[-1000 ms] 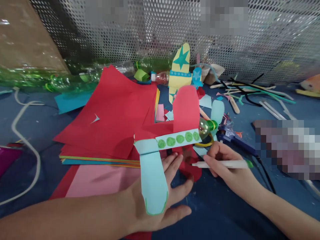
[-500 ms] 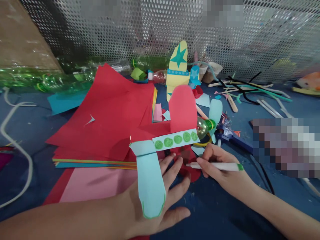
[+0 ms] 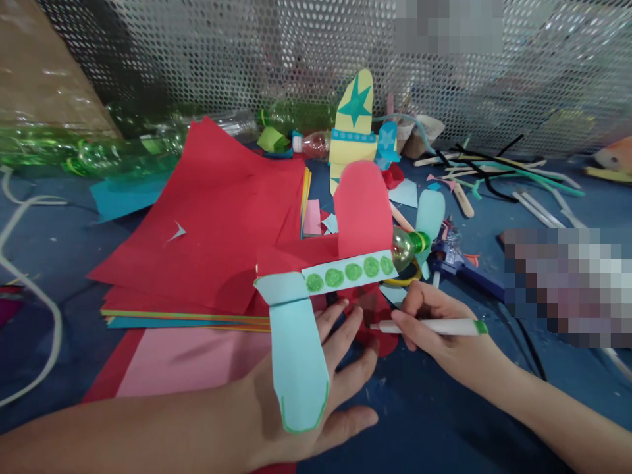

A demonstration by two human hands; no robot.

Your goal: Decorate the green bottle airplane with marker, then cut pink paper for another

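A bottle plane [image 3: 316,253] covered in red paper lies in front of me, its green-capped neck [image 3: 405,247] pointing right. Around its body runs a light blue strip [image 3: 349,272] with several green scribbled dots. One red wing [image 3: 363,204] rises at the back, and a light blue tail piece [image 3: 299,365] edged partly in green juts toward me. My left hand [image 3: 340,368] lies with fingers spread under the tail piece, fingertips at the near red wing [image 3: 378,322]. In my right hand [image 3: 434,316] is a white marker [image 3: 439,326] with a green end, its tip over that near wing.
A stack of red and coloured paper [image 3: 217,230] lies to the left. Behind stand a yellow and blue paper plane [image 3: 353,131] and several plastic bottles [image 3: 123,158]. At right are a blue glue gun [image 3: 464,270], pipe cleaners [image 3: 494,171] and a blurred-out object [image 3: 563,283].
The view has shifted slightly. Both hands and the plane hold nearly the same pose, with the marker tip still at the near red wing.
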